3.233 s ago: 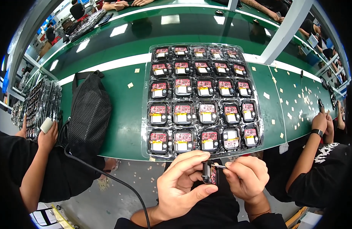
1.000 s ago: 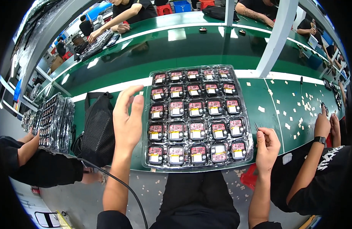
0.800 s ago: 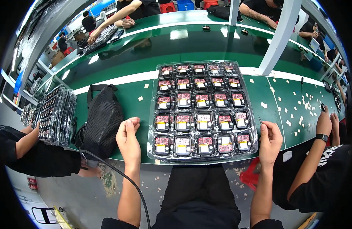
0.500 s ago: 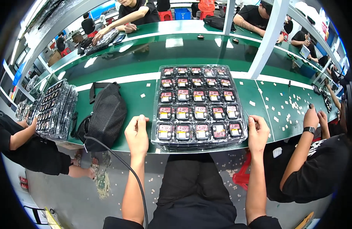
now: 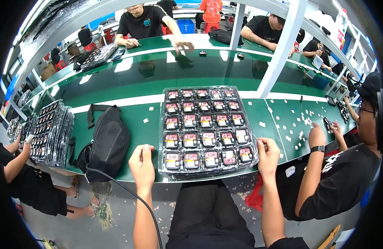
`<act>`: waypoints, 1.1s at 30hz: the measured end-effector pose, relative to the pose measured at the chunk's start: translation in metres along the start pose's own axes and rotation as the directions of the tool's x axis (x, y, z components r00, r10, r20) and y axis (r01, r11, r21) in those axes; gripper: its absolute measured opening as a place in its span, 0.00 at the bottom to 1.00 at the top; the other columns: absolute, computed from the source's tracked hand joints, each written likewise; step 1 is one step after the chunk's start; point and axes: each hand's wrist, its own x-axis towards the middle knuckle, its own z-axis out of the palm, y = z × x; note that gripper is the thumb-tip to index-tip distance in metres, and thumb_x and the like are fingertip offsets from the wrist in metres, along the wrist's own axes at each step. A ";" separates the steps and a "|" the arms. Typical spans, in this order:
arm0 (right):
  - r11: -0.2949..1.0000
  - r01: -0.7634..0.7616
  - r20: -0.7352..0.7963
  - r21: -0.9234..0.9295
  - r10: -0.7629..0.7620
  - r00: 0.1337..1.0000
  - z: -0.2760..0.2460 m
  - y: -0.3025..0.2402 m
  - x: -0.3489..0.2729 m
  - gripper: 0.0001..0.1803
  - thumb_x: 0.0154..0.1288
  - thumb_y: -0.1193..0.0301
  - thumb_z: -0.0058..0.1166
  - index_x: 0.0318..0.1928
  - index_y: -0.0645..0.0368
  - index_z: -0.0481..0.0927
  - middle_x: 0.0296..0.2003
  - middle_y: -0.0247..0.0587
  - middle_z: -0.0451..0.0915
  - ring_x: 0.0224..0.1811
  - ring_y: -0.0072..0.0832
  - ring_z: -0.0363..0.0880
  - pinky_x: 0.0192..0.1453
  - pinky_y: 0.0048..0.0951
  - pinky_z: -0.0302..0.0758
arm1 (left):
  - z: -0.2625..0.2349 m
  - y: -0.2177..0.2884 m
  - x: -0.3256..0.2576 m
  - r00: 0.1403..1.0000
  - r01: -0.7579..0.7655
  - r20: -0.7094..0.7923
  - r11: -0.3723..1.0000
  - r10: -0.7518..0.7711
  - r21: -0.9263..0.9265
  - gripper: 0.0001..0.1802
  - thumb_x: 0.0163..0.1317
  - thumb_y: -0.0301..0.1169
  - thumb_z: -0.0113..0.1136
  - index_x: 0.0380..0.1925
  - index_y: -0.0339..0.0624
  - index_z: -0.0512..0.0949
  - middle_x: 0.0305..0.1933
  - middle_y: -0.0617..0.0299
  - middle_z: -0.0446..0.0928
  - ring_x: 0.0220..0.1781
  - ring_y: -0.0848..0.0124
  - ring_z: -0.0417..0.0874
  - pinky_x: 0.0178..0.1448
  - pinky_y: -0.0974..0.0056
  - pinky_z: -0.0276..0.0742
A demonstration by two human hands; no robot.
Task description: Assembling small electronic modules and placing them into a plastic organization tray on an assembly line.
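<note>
A clear plastic tray (image 5: 208,173) on the green bench in front of me holds rows of small black square devices (image 5: 206,120) with red, white and yellow faces. More trays seem to be stacked under it. My left hand (image 5: 142,167) is beside the tray's near left side, fingers curled in and thumb against them, and I see nothing in it. At the near right corner, my right hand (image 5: 268,157) is closed on a thin metal tool (image 5: 255,137); its slim tip points towards the tray, and the rest is hidden in my fingers.
Left of the tray lies a black mesh bag (image 5: 110,143) with a cable (image 5: 123,186) near it. Stacked device trays (image 5: 54,133) stand farther left, beside a person. White paper bits (image 5: 301,124) litter the right bench near a co-worker (image 5: 332,178). A white post (image 5: 282,54) rises behind.
My view has shifted, so the bench sits lower and further left in it. Both hands stay beside the tray. The person opposite now reaches over the green belt towards a small black device.
</note>
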 end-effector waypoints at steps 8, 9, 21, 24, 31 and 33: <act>0.998 0.009 0.009 -0.065 -0.008 1.000 -0.002 -0.015 0.004 0.05 0.67 0.78 0.58 0.41 0.66 0.82 0.31 0.38 0.78 0.25 0.23 0.70 0.30 0.24 0.68 | 0.003 0.000 0.000 0.997 -0.072 0.029 0.997 0.071 0.022 0.14 0.73 0.28 0.50 0.34 0.27 0.79 0.38 0.54 0.80 0.43 0.69 0.80 0.53 0.66 0.74; 0.997 0.013 0.015 -0.074 -0.012 1.000 -0.003 -0.015 0.005 0.04 0.67 0.78 0.59 0.41 0.66 0.82 0.31 0.39 0.78 0.25 0.23 0.71 0.30 0.24 0.69 | 0.003 -0.001 0.001 0.997 -0.075 0.015 0.997 0.075 0.017 0.14 0.74 0.28 0.50 0.34 0.28 0.79 0.39 0.54 0.80 0.44 0.68 0.80 0.53 0.66 0.74; 0.988 0.080 0.082 -0.135 -0.069 0.994 -0.005 -0.013 0.008 0.05 0.69 0.77 0.57 0.41 0.66 0.78 0.34 0.47 0.78 0.32 0.37 0.77 0.38 0.33 0.75 | 0.008 -0.004 -0.010 0.928 -0.339 -0.102 0.924 0.359 0.175 0.40 0.76 0.61 0.33 0.54 0.28 0.71 0.63 0.43 0.70 0.66 0.53 0.73 0.69 0.54 0.66; 0.962 0.126 0.097 -0.242 -0.106 0.990 -0.011 -0.019 0.007 0.05 0.70 0.77 0.54 0.43 0.66 0.77 0.36 0.49 0.77 0.37 0.44 0.78 0.42 0.39 0.75 | 0.012 -0.001 -0.026 0.933 -0.328 -0.064 0.908 0.355 0.259 0.44 0.74 0.64 0.29 0.59 0.29 0.68 0.67 0.41 0.65 0.72 0.50 0.66 0.74 0.48 0.61; 0.825 -0.005 -0.068 -0.565 -0.040 0.997 -0.020 -0.017 0.005 0.19 0.65 0.70 0.63 0.53 0.63 0.77 0.54 0.56 0.71 0.47 0.53 0.80 0.48 0.48 0.77 | 0.011 -0.002 -0.048 0.857 -0.493 0.042 0.794 0.513 0.356 0.48 0.71 0.68 0.27 0.67 0.32 0.61 0.73 0.41 0.58 0.77 0.46 0.58 0.80 0.42 0.50; 0.787 -0.010 -0.082 -0.617 -0.051 0.995 -0.023 -0.005 0.010 0.20 0.64 0.69 0.64 0.53 0.63 0.77 0.58 0.57 0.71 0.50 0.53 0.80 0.50 0.48 0.77 | 0.012 0.002 -0.055 0.848 -0.510 0.075 0.769 0.525 0.385 0.48 0.71 0.68 0.26 0.67 0.32 0.61 0.72 0.39 0.58 0.77 0.44 0.57 0.79 0.41 0.49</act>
